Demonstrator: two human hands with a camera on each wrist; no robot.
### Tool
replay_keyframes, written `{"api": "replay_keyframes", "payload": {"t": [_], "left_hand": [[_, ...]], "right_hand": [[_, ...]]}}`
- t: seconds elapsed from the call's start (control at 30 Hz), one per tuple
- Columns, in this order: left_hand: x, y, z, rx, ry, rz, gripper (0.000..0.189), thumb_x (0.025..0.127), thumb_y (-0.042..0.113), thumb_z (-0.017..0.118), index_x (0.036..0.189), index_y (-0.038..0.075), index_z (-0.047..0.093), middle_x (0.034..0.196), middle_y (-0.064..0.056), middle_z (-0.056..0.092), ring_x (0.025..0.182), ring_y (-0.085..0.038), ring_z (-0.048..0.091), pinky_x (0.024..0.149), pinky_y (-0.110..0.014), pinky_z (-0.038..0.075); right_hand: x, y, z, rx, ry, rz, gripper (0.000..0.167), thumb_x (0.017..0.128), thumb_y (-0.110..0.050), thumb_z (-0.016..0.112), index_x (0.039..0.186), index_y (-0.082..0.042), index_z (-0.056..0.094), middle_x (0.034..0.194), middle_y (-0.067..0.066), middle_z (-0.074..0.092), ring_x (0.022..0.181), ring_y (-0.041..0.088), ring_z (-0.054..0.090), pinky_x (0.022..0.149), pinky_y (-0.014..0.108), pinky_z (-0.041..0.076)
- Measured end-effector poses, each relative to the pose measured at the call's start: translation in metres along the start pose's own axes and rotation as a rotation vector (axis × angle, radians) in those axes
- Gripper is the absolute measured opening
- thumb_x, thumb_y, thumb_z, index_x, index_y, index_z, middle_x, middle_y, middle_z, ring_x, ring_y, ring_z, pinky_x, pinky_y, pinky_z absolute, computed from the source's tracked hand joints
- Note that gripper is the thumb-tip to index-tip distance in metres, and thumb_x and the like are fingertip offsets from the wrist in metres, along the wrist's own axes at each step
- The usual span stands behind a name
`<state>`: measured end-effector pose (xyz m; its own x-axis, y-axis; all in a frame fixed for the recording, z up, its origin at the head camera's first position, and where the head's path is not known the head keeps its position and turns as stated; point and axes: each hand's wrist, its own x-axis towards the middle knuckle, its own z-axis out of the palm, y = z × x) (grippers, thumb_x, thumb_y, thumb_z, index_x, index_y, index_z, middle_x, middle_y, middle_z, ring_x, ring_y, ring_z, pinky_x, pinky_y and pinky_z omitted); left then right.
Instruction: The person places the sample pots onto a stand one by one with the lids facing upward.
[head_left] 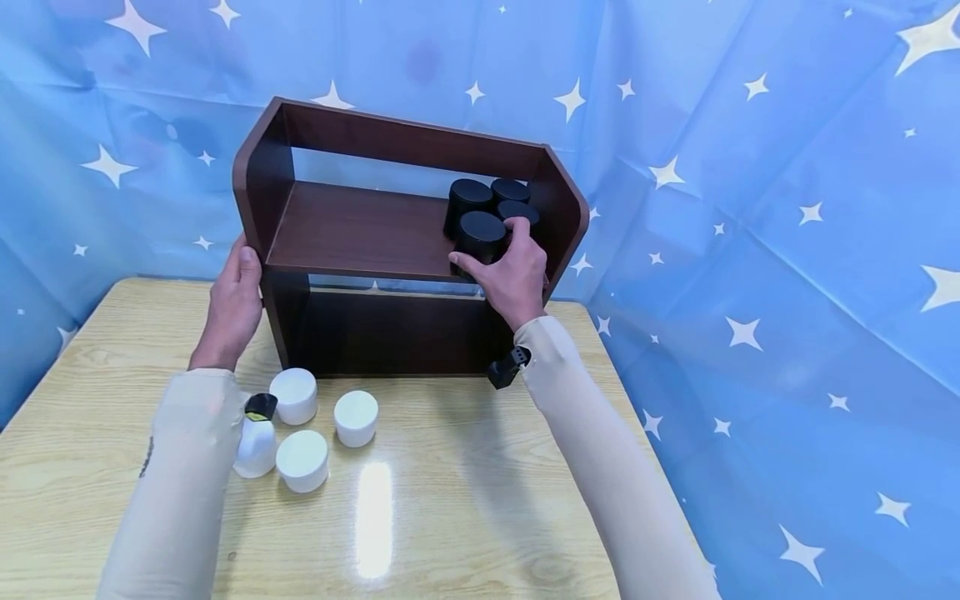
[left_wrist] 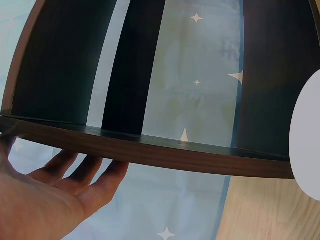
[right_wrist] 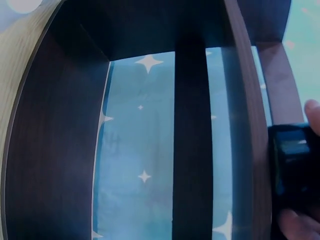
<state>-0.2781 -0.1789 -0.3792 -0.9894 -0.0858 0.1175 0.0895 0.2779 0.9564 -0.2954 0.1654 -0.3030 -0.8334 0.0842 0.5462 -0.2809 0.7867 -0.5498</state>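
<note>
A dark brown two-tier wooden shelf (head_left: 352, 225) stands on the table. My left hand (head_left: 234, 300) lies against its left side panel; in the left wrist view, extended fingers (left_wrist: 107, 182) touch the panel's edge. On the right of the upper tier, my right hand (head_left: 516, 275) grips a black cylindrical jar (head_left: 482, 229) between thumb and fingers, at the board's front edge. Behind that jar, more black jars (head_left: 471, 196) are grouped near the right side panel. The right wrist view catches only part of the gripped jar (right_wrist: 292, 155), at its right edge.
Several white round jars (head_left: 356, 417) stand on the light wooden table (head_left: 420, 517), in front of the shelf's left half and beside my left forearm. One is partly covered by the left wrist camera (head_left: 260, 407). Blue star-patterned cloth (head_left: 750, 250) hangs behind and to the right.
</note>
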Motion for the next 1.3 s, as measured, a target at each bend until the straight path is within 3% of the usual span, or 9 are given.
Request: {"api": "replay_keyframes", "payload": {"t": [0.23,0.33,0.43,0.57,0.7,0.83,1.07,1.3], "left_hand": [[0.000,0.000,0.001,-0.011,0.004,0.006,0.053,0.103,0.063,0.015,0.154,0.056,0.004,0.172,0.001,0.008,0.159,-0.034,0.005,0.120,-0.072,0.018],[0.000,0.000,0.001,-0.012,0.004,0.001,0.053,0.102,0.064,0.015,0.154,0.057,0.004,0.172,0.001,0.008,0.159,-0.034,0.006,0.120,-0.072,0.018],[0.000,0.000,0.001,-0.007,0.002,-0.004,0.053,0.102,0.064,0.014,0.154,0.057,0.004,0.172,0.001,0.008,0.159,-0.034,0.006,0.120,-0.072,0.019],[0.000,0.000,0.001,-0.003,0.004,-0.001,0.053,0.102,0.064,0.014,0.154,0.057,0.005,0.172,0.000,0.009,0.159,-0.034,0.007,0.120,-0.072,0.019],[0.001,0.000,0.001,-0.011,0.002,0.004,0.053,0.102,0.064,0.015,0.154,0.058,0.005,0.172,0.000,0.009,0.159,-0.034,0.007,0.119,-0.072,0.019],[0.001,0.000,0.001,-0.009,0.003,0.005,0.052,0.102,0.064,0.014,0.154,0.058,0.005,0.172,0.000,0.009,0.159,-0.035,0.007,0.119,-0.073,0.020],[0.000,0.000,0.001,-0.002,0.007,0.003,0.053,0.102,0.064,0.014,0.154,0.057,0.005,0.172,-0.001,0.009,0.159,-0.035,0.006,0.119,-0.073,0.020],[0.001,-0.001,0.001,-0.001,0.006,-0.006,0.054,0.102,0.065,0.014,0.154,0.057,0.004,0.172,0.000,0.008,0.159,-0.034,0.006,0.119,-0.072,0.020]], "right_hand": [[0.004,-0.003,0.002,-0.075,0.012,0.006,0.081,0.077,-0.055,0.083,0.132,-0.006,0.050,0.128,0.014,0.068,0.110,0.027,0.065,0.103,0.037,0.056],[0.006,-0.002,0.001,-0.162,0.011,-0.007,0.082,0.076,-0.061,0.080,0.129,-0.004,0.053,0.105,0.015,0.072,0.090,0.026,0.069,0.091,0.034,0.061],[0.007,-0.001,0.000,-0.267,0.011,-0.023,0.082,0.076,-0.067,0.076,0.121,-0.002,0.057,0.077,0.013,0.065,0.068,0.025,0.065,0.076,0.033,0.062],[0.008,-0.001,0.000,-0.368,0.019,-0.044,0.078,0.077,-0.073,0.071,0.103,0.000,0.064,0.062,0.010,0.054,0.055,0.024,0.058,0.062,0.032,0.059],[0.009,0.001,0.001,-0.401,0.035,-0.056,0.073,0.078,-0.074,0.069,0.085,-0.001,0.064,0.057,0.009,0.049,0.050,0.023,0.053,0.055,0.032,0.055],[0.010,0.002,0.001,-0.396,0.041,-0.059,0.071,0.079,-0.074,0.068,0.076,-0.003,0.061,0.057,0.009,0.049,0.049,0.023,0.052,0.054,0.031,0.053],[0.011,0.003,0.002,-0.350,0.045,-0.059,0.068,0.080,-0.070,0.070,0.072,-0.003,0.061,0.059,0.010,0.055,0.052,0.023,0.054,0.058,0.032,0.055],[0.010,0.003,-0.001,-0.349,-0.002,-0.050,0.067,0.081,-0.070,0.070,0.067,-0.005,0.062,0.057,0.010,0.055,0.052,0.023,0.053,0.054,0.031,0.051]]}}
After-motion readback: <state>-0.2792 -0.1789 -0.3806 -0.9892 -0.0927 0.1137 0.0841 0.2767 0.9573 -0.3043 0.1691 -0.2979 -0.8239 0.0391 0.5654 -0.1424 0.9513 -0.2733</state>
